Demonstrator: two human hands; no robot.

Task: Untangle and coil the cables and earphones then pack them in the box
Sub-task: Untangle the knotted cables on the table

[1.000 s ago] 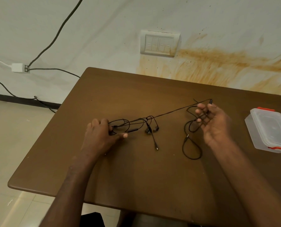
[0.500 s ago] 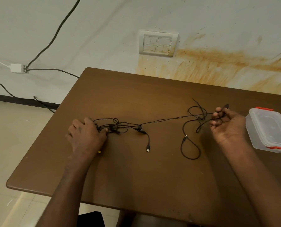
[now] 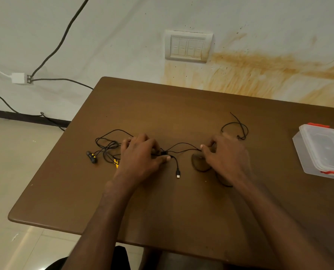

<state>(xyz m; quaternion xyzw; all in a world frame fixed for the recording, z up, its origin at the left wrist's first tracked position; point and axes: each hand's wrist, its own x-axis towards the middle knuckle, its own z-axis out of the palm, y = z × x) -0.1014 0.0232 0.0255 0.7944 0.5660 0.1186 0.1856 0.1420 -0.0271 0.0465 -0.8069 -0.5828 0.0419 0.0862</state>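
Brown wood fills the centre and lower half of the frame: the table, set against a stained wall. Right of centre at the frame edge sits the box, a clear plastic tub with red clips, its lid still on and nothing visible inside.

Both hands work at mid-frame. The left hand lies knuckles-up over the knot, fingers curled down and thumb closed against thin black cables; it appears to pinch the strands at a small junction. The right hand, just right of it, has its fingers curled over the same strands and seems to pinch them, though the exact contact is hidden under the knuckles. A short slack span runs between the two hands.

Left of the left hand lie the earphones, black with yellow marks, their cord looped loosely and crossing other strands. A USB plug dangles below the junction, and a loose loop lies above the right hand.

Judging by this, the job is early: wires remain intertwined, nothing is coiled, nothing is packed. Separating, coiling, opening the box and packing all remain.
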